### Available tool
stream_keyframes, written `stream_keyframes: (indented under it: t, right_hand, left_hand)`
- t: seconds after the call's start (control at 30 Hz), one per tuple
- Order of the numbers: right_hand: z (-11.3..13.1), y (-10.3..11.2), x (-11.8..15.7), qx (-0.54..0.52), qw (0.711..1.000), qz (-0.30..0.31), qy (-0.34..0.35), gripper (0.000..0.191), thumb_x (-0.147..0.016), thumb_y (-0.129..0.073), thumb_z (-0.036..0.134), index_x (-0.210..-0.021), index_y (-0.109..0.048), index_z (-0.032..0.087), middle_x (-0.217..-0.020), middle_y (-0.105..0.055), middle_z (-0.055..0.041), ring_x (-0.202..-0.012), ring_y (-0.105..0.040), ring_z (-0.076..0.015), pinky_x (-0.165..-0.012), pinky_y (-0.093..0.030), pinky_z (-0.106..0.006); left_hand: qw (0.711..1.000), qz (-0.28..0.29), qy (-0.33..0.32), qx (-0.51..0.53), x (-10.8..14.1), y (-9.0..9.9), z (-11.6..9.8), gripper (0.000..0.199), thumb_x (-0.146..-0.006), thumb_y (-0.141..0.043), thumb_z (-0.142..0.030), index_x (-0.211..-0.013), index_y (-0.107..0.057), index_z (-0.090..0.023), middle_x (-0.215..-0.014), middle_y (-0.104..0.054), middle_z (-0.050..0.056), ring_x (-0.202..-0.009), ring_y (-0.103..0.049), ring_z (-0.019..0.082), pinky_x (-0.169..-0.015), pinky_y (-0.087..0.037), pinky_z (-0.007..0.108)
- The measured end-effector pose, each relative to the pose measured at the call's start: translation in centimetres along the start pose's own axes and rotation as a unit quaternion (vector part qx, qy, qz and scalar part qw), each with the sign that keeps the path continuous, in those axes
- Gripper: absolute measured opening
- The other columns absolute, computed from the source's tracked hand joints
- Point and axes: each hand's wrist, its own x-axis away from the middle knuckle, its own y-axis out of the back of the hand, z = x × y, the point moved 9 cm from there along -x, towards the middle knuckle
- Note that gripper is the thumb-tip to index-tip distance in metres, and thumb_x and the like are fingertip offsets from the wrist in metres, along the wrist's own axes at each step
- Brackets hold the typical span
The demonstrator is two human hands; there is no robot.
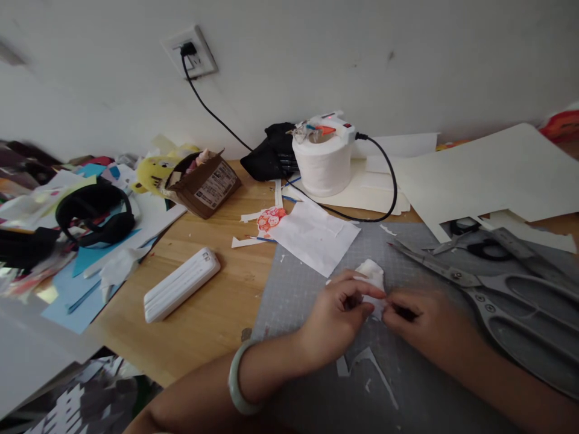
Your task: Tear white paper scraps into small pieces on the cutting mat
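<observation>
Wall socket [201, 57], black headphones [118, 228], brown box [210, 187] beside yellow plush [154, 173], white roll [322, 167].

Dim, flat light greys the wall [280, 66] — the right hand [423, 316] is blurred, the outer edges stretched.

A: "Where does the camera look from?"
B: "From up on the head, above the desk [239, 271]."
A: "Which way?"
B: "Forward and down. The wall [289, 54] is at the top. The left hand [333, 319] and right hand [427, 319] are low down."
A: "How near?"
B: "Both hands are near. The wall is farther."
</observation>
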Motion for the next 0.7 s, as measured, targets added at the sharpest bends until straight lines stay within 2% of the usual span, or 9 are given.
stream_keyframes:
  t: [0.17,0.3,0.47,0.57,0.7]
  right_hand:
    - [-0.8,0.6,-0.4,-0.025,0.999,-0.013,-0.031,0.027,-0.074,-0.044,0.026,-0.048,-0.046,0.019,-0.046,-0.048,0.0029,-0.046,-0.047,-0.0113,-0.046,-0.03,-0.023]
    - [-1.6,1.4,-0.8,-0.038,0.997,-0.023,-0.056,0.029,-0.077,-0.043,0.03,-0.051,-0.051,0.019,-0.048,-0.051,0.0015,-0.049,-0.05,-0.0142,-0.047,-0.034,-0.024]
    - [-1.6,1.4,-0.8,-0.135,0.989,-0.014,-0.063,0.025,-0.08,-0.043,0.033,-0.07,-0.061,0.019,-0.061,-0.06,-0.0001,-0.057,-0.055,-0.0158,-0.051,-0.04,-0.024]
    - [-0.6,0.6,-0.7,-0.152,0.987,0.022,-0.039,0.02,-0.079,-0.046,0.032,-0.074,-0.06,0.019,-0.064,-0.06,-0.0003,-0.056,-0.053,-0.0146,-0.049,-0.04,-0.023]
    - [0.8,0.1,-0.5,-0.123,0.992,0.036,0.011,0.018,-0.078,-0.045,0.026,-0.063,-0.054,0.019,-0.056,-0.049,0.002,-0.05,-0.046,-0.0124,-0.046,-0.034,-0.023]
  left_hand:
    - [1.0,-0.015,-0.005,0.009,0.0,0.3,-0.3,0.024,-0.069,-0.052,-0.002,-0.083,-0.065,-0.016,-0.089,-0.052,0.003,-0.068,-0.044,0.008,-0.063,-0.035,0.021]
    - [1.0,-0.022,0.001,0.016,-0.2,0.8,-0.1,0.024,-0.067,-0.052,-0.004,-0.084,-0.064,-0.016,-0.084,-0.05,0.002,-0.067,-0.042,0.009,-0.063,-0.034,0.022]
    - [0.998,-0.032,0.03,0.038,-0.3,1.0,1.0,0.019,-0.071,-0.051,-0.013,-0.088,-0.06,-0.016,-0.083,-0.048,0.002,-0.069,-0.042,0.01,-0.064,-0.034,0.023]
    - [0.997,-0.024,0.039,0.058,-0.2,0.7,1.5,0.018,-0.073,-0.053,-0.017,-0.09,-0.057,-0.016,-0.082,-0.046,0.001,-0.068,-0.041,0.009,-0.063,-0.033,0.022]
    - [0.998,-0.009,0.031,0.05,-0.2,0.3,1.7,0.023,-0.07,-0.059,-0.018,-0.093,-0.056,-0.017,-0.085,-0.046,0.001,-0.07,-0.041,0.009,-0.064,-0.034,0.022]
